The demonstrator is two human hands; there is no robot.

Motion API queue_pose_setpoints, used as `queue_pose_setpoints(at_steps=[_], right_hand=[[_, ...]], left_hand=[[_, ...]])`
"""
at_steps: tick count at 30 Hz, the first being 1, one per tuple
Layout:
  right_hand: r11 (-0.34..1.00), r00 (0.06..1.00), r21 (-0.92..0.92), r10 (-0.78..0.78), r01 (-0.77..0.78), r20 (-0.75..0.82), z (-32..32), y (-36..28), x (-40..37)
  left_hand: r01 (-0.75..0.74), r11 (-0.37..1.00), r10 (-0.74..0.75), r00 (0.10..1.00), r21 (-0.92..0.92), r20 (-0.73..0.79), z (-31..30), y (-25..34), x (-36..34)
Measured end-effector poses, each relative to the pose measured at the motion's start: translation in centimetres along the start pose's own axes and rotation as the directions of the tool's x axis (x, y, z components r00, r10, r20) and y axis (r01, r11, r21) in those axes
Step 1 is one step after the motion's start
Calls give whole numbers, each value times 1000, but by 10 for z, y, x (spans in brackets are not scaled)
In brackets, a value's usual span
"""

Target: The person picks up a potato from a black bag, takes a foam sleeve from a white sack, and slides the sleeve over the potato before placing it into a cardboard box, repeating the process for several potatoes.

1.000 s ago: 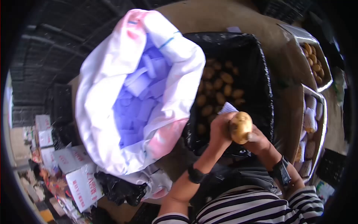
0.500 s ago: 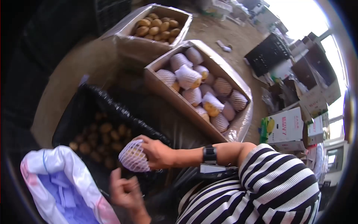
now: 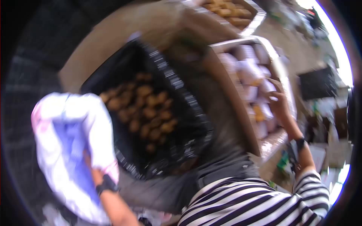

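My right hand reaches into the cardboard box on the right, its fingers curved round a foam-wrapped fruit; motion blur softens the grip. Around it lie several more yellow-brown fruits in white foam net sleeves. On the other side, my left hand is down inside a white sack that holds bluish-white foam sleeves. Its fingers are hidden there. Between the hands, a black plastic-lined container holds many bare brown fruits.
Another box of unwrapped yellow-brown fruits stands at the top, beyond the wrapped ones. A black crate and several cartons lie to the right. My legs are between the black-lined container and the wrapped-fruit box.
The right hand has carried the foam-wrapped fruit from above the black-lined container to the box on the right. My left hand has gone into the white sack. The view has turned.
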State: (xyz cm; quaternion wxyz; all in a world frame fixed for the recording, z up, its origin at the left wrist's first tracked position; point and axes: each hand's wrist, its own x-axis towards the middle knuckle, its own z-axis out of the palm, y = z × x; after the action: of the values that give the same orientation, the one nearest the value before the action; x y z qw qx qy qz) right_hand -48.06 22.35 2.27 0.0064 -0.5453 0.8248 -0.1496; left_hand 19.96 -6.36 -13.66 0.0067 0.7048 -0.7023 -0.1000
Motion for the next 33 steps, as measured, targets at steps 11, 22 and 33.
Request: queue_pose_setpoints(at_steps=[11, 22, 33], right_hand=[[879, 608, 403, -470, 255, 640, 348, -305, 130], [778, 516, 620, -572, 96, 638, 385, -297, 132], [-37, 296, 468, -819, -883, 492, 136, -317, 44]], left_hand=[[280, 960, -275, 943, 0, 189, -24, 85, 29], [118, 875, -259, 933, -469, -249, -32, 70, 14], [-54, -168, -338, 941, -984, 6, -124, 192, -141]])
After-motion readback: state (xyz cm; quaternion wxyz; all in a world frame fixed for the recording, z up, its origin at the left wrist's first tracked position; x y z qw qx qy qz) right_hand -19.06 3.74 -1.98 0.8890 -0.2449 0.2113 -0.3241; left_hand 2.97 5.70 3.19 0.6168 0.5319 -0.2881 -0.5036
